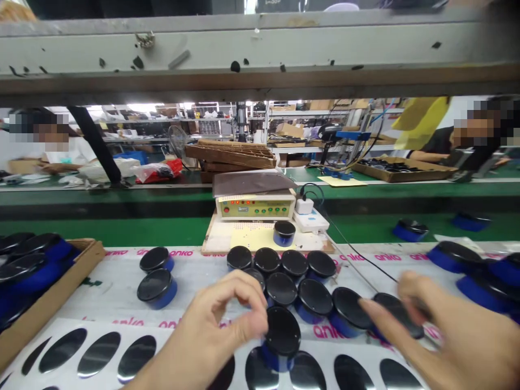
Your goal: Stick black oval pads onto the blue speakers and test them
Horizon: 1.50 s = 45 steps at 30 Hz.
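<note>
My left hand [221, 319] is closed in a pinch just left of a blue tub with a glossy black top [283, 331]; anything between the fingertips is too small to make out. Blurred at the right, my right hand [450, 330] has its fingers curled round something dark and unclear, while its thumb reaches toward another black-topped tub [350, 309]. Several more such tubs [281, 288] stand grouped in the middle. A white sheet [109, 330] bearing black oval pieces [98, 354] lies along the front edge, partly under my left arm.
A cardboard box [91, 260] of tubs stands at left. Two tubs [156, 287] sit beside it. Behind are a control unit [255, 208], a white adapter [304, 206] with a cable, and a green surface [162, 230]. An overhead beam [260, 49] crosses above. Two people are across the bench.
</note>
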Motion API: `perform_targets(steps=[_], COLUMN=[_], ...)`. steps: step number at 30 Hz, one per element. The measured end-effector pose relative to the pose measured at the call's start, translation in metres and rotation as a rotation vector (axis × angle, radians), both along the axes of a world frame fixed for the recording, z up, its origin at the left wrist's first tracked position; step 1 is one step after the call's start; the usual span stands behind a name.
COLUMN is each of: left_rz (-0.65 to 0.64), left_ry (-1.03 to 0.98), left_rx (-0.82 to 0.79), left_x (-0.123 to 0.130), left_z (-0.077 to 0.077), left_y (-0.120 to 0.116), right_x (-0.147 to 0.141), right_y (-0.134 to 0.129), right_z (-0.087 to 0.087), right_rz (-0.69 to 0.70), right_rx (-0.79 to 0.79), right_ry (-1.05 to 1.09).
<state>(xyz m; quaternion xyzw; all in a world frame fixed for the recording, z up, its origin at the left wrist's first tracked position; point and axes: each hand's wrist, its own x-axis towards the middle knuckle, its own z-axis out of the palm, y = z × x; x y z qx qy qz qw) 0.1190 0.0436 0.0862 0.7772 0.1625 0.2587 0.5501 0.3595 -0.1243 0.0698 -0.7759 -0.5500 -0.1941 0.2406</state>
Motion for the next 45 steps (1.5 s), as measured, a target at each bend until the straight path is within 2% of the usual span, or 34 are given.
perform_targets(steps=[2,4,7,9,15,19,21,24,27,29,31,34,37,45], left_rz=[0.098,0.143,0.136,0.137,0.127,0.163,0.165,0.189,0.201,0.199,0.229,0.282,0.271,0.301], left_ry=[0.148,0.294,0.4,0.389,0.327,0.333,0.316,0.267,0.215,0.192,0.181,0.184,0.173,0.142], left_rx=[0.296,0.533,0.615,0.602,0.545,0.391,0.28,0.207,0.225,0.266,0.336,0.461,0.554,0.576], left_x=[0.003,0.009,0.015,0.016,0.002,-0.004,-0.004,-0.001,0.001,0.002,0.002,0.0,-0.002,-0.008], left_z=[-0.019,-0.041,-0.068,-0.075,-0.072,-0.078,-0.079,-0.068,-0.05,-0.041,-0.036,-0.036,-0.038,-0.04], left_y=[0.014,0.025,0.032,0.032,0.025,0.024,0.024,0.023,0.019,0.016,0.013,0.01,0.009,0.015], right_x=[-0.004,-0.009,-0.015,-0.018,-0.018,-0.014,-0.014,-0.024,-0.047,-0.063,-0.073,-0.079,-0.082,-0.095], right_y=[0.016,0.033,0.051,0.056,0.044,0.042,0.047,0.057,0.068,0.076,0.083,0.092,0.099,0.115], right_z=[-0.004,-0.016,-0.035,-0.039,-0.031,-0.027,-0.017,0.004,0.018,0.021,0.021,0.018,0.016,0.01], right_rz=[0.103,0.201,0.261,0.287,0.296,0.374,0.372,0.382,0.518,0.59,0.601,0.58,0.577,0.594], right_rx=[-0.139,-0.26,-0.351,-0.372,-0.419,-0.504,-0.522,-0.481,-0.488,-0.487,-0.461,-0.424,-0.409,-0.342], right_ry=[-0.096,-0.118,-0.094,-0.069,0.154,0.181,0.25,0.354,0.441,0.462,0.477,0.559,0.614,0.65])
